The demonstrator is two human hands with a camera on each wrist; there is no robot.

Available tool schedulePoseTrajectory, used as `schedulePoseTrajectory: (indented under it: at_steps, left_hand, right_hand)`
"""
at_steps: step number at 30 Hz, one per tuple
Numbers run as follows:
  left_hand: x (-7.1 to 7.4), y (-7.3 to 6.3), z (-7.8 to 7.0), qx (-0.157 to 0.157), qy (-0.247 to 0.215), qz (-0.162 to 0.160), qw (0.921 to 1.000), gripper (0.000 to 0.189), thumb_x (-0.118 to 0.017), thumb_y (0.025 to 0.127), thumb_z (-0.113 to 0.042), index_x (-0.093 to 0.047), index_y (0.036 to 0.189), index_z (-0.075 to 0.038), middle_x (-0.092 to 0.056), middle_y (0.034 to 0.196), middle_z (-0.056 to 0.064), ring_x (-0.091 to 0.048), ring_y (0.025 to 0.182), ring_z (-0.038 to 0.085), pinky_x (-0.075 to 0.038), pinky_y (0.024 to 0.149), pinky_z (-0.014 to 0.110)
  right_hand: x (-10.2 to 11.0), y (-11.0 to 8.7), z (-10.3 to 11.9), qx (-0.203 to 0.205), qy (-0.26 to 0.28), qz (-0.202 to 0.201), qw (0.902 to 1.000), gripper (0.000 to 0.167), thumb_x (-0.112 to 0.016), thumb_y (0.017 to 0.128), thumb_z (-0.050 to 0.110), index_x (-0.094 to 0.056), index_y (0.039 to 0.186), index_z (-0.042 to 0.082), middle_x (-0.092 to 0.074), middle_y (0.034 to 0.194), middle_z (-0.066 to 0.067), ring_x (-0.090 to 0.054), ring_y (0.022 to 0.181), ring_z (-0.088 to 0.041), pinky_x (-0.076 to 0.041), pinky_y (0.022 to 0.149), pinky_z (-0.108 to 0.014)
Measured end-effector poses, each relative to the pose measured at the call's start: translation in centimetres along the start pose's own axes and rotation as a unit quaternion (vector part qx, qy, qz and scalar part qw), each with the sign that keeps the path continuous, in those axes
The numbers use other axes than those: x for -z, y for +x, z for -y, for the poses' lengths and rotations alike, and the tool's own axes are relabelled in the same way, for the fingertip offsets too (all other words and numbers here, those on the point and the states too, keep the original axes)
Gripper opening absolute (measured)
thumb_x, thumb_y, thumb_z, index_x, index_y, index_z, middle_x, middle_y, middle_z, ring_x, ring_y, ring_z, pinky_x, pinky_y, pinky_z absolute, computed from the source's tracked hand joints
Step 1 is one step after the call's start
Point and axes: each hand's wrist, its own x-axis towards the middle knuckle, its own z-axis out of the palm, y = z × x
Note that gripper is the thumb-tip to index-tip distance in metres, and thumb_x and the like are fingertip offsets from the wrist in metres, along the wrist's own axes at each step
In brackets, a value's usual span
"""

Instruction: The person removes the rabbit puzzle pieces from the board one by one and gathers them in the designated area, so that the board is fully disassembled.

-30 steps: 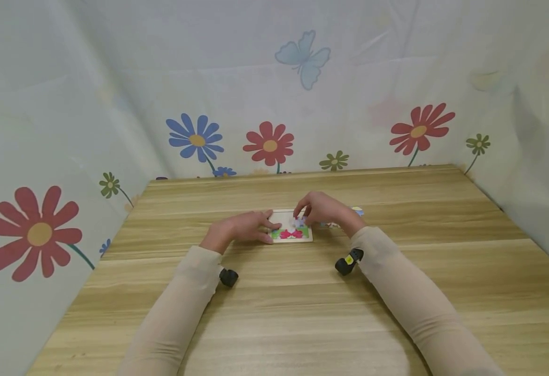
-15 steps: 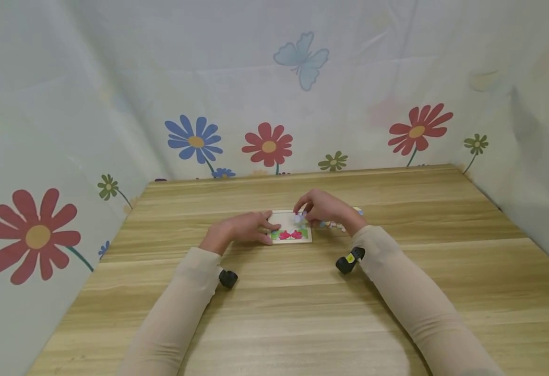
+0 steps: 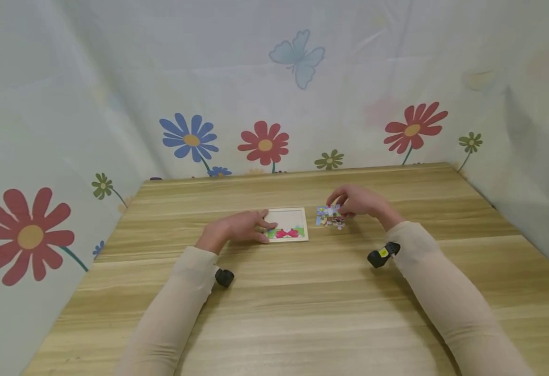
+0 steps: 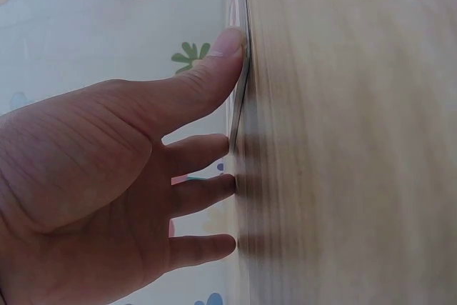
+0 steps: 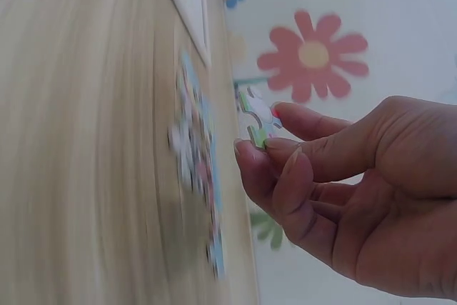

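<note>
My left hand (image 3: 242, 227) rests at the left end of a shallow jigsaw tray (image 3: 286, 217). Its thumb (image 4: 227, 42) touches the tray's edge, and the other fingers are spread and fairly straight. A strip of green and pink picture fills the tray's near side, while the far part shows a pale base. To the tray's right, my right hand (image 3: 361, 201) pinches a jigsaw piece (image 5: 258, 113) between thumb and fingers, raised off the table. Below it lie several loose jigsaw pieces (image 5: 193, 141), blurred in the right wrist view and partly covered by the hand in the head view.
A wood-grain table (image 3: 274, 303) carries everything. Behind it hangs a pale curtain (image 3: 227, 73) printed with flowers and a butterfly. Small black cameras (image 3: 225, 278) sit at both wrists.
My right hand has moved right with a jigsaw piece, from over the tray to above the loose pieces, uncovering the tray's right end. The left hand stays on the tray.
</note>
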Motion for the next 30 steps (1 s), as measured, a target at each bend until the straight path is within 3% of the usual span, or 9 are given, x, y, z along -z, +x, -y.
schedulePoseTrajectory:
  at_steps: [6, 15, 25, 30]
  left_hand:
    - [0.0, -0.1, 0.3, -0.006, -0.001, 0.001, 1.0000, 0.057, -0.070, 0.094, -0.034, -0.051, 0.146, -0.022, -0.018, 0.164, 0.016, -0.017, 0.151, 0.033, -0.019, 0.121, 0.045]
    - [-0.6, -0.2, 0.5, -0.005, -0.003, 0.001, 1.0000, 0.056, -0.068, 0.095, -0.035, -0.050, 0.147, -0.023, -0.018, 0.164, 0.015, -0.017, 0.151, 0.032, -0.019, 0.121, 0.045]
    - [-0.4, 0.0, 0.7, -0.011, 0.002, -0.004, 0.9999, 0.056, -0.068, 0.095, -0.035, -0.050, 0.147, -0.023, -0.018, 0.164, 0.014, -0.018, 0.151, 0.032, -0.020, 0.120, 0.044]
    - [-0.2, 0.1, 0.5, -0.010, 0.001, -0.003, 0.9999, 0.056, -0.069, 0.095, -0.035, -0.050, 0.147, -0.024, -0.019, 0.164, 0.013, -0.018, 0.151, 0.031, -0.020, 0.121, 0.043]
  right_hand:
    - [1.3, -1.4, -2.4, -0.006, 0.002, -0.021, 0.9998, 0.030, -0.058, 0.091, -0.011, -0.067, 0.119, -0.005, -0.062, 0.099, -0.020, -0.057, 0.069, -0.022, -0.054, 0.064, -0.035]
    - [0.8, -2.0, -4.4, -0.022, -0.003, -0.010, 0.9997, 0.024, -0.061, 0.093, -0.007, -0.069, 0.116, -0.004, -0.065, 0.096, -0.015, -0.059, 0.067, -0.018, -0.051, 0.062, -0.030]
    - [0.7, -2.1, -4.3, -0.026, -0.058, -0.014, 0.9979, 0.022, -0.063, 0.090, -0.007, -0.072, 0.110, -0.003, -0.069, 0.096, -0.015, -0.058, 0.067, -0.016, -0.049, 0.061, -0.029]
    - [0.7, -2.1, -4.3, -0.028, -0.056, -0.011, 0.9980, 0.022, -0.063, 0.089, -0.008, -0.072, 0.109, -0.005, -0.070, 0.098, -0.017, -0.060, 0.068, -0.017, -0.052, 0.063, -0.031]
